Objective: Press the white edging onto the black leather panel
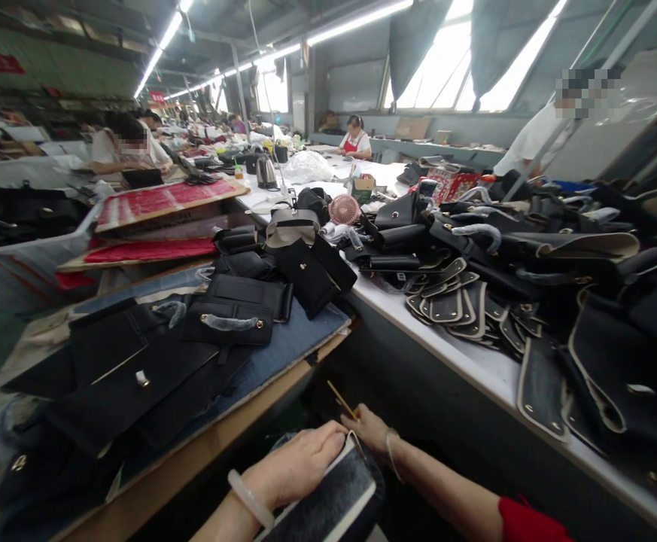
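My left hand, with a pale bangle at its wrist, is closed over the edge of a black leather bag. This bag has light unpainted-looking edges and sits low in front of me. Just beyond its far corner, my right hand grips a thin yellow stick that points up and to the left. The stick's lower end is hidden by the fingers, so its kind cannot be told. Whether the right hand also touches the bag is unclear.
Black bags lie on a blue-covered board at left. On the white table at right are stacked black flaps and more bag parts. A pink fan and a kettle stand farther back. Several people work beyond.
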Available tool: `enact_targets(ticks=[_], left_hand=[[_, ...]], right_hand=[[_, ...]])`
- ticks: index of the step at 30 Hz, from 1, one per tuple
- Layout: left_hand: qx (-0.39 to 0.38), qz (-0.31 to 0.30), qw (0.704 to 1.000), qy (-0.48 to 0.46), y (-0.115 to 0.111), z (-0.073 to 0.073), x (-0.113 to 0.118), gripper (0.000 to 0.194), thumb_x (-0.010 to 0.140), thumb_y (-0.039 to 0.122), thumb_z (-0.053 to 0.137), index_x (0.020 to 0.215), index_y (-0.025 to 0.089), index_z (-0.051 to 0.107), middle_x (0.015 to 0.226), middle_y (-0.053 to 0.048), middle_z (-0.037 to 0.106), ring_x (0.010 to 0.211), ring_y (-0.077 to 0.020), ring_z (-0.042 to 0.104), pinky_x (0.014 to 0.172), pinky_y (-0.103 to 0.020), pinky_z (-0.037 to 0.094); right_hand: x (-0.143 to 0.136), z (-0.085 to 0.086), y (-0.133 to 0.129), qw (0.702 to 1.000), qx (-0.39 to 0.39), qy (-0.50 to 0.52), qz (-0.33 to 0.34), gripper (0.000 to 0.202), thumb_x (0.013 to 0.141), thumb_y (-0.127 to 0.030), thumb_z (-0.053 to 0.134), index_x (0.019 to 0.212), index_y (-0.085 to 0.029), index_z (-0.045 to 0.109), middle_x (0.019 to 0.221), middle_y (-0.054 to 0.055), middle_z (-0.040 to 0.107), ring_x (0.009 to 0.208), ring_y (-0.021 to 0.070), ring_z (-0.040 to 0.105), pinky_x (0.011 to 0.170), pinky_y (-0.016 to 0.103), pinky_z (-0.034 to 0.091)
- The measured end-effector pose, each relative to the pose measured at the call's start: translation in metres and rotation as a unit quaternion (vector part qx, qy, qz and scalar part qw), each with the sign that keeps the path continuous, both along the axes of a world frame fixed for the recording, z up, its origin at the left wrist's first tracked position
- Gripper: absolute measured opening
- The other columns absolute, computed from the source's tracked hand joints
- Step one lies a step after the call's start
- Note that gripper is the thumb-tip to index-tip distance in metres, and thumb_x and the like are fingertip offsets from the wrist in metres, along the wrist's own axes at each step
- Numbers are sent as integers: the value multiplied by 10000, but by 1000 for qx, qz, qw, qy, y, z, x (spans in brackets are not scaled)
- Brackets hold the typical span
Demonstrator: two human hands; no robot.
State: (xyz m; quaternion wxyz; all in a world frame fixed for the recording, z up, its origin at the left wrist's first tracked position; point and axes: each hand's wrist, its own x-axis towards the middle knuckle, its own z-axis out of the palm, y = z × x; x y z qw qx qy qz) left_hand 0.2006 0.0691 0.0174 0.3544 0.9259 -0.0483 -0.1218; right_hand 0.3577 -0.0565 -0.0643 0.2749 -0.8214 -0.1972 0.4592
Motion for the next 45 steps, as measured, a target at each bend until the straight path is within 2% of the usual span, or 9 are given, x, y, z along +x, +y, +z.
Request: enact_targets(ticks=[4, 6, 9, 15, 18, 21, 29, 34, 45], left_hand=[[-39, 18, 999, 5, 1, 0, 2, 317, 1012, 205, 281, 1182, 177, 547, 1277, -99, 581, 1129, -231, 576, 1023, -329, 447], [-57, 29, 998, 10, 1, 1, 3, 322, 1013, 235, 278, 1150, 164, 561, 1237, -112, 595, 1114, -232, 570, 1020, -327, 440], [-81, 58, 995, 27, 0, 4, 6, 358, 1012, 305, 273, 1061, 141, 588, 1115, -131, 624, 1011, -242, 590, 959, -340, 458], [-158, 156, 973, 69, 0, 11, 6, 386, 1017, 399, 310, 1167, 185, 594, 1124, -74, 637, 1077, -223, 587, 976, -322, 435], [-205, 210, 951, 102, 0, 10, 5, 608, 974, 393, 395, 1499, 119, 257, 1092, -79, 651, 1074, -224, 590, 1009, -351, 413], [-243, 231, 936, 106, 1, 9, 5, 811, 947, 377, 425, 1543, 54, -18, 954, -42, 665, 940, -217, 612, 961, -356, 424], [-217, 205, 952, 73, 4, 11, 8, 452, 997, 379, 478, 1424, 232, 495, 1354, -33, 583, 1223, -201, 542, 1066, -286, 383], [-250, 191, 948, 47, 2, 15, 9, 270, 1013, 310, 473, 1233, 258, 620, 1086, 19, 671, 1006, -175, 610, 958, -247, 435], [-206, 184, 960, 37, 1, 13, 3, 235, 1018, 341, 452, 1138, 252, 634, 1038, 6, 679, 983, -192, 626, 905, -257, 437]], right_hand=[[43, 48, -35, 989, 29, 108, 99, 522, 969, -628, 333, 874, -161, 546, 647, -32, 531, 441, 75, 466, 443, 212, 398], [59, 74, -51, 966, 22, 181, 181, 663, 704, -826, 538, 757, -165, 551, 639, 2, 577, 484, 102, 533, 477, 227, 455], [67, 95, -56, 924, -37, 243, 293, 732, 429, -819, 722, 725, -162, 591, 587, 30, 589, 478, 158, 552, 471, 290, 504], [59, 99, -22, 932, 23, -54, 357, 444, 776, -609, 612, 709, -170, 596, 662, 13, 586, 583, 129, 512, 491, 233, 323], [58, 104, -7, 900, 44, -247, 357, 551, 961, -521, 381, 657, -148, 650, 636, 84, 635, 592, 174, 562, 541, 302, 284], [58, 109, 6, 845, 64, -355, 396, 603, 986, -526, 358, 694, -137, 715, 715, 162, 715, 671, 247, 660, 582, 338, 293], [52, 109, 28, 742, 125, -430, 499, 607, 1005, -523, 363, 719, -149, 746, 682, 138, 724, 616, 203, 687, 526, 329, 225], [50, 107, 28, 725, 134, -444, 510, 601, 1009, -511, 374, 694, -149, 736, 650, 123, 715, 595, 189, 686, 512, 325, 198], [44, 107, 23, 712, 122, -466, 511, 608, 1020, -488, 346, 684, -154, 727, 650, 101, 721, 618, 213, 698, 535, 326, 269]])
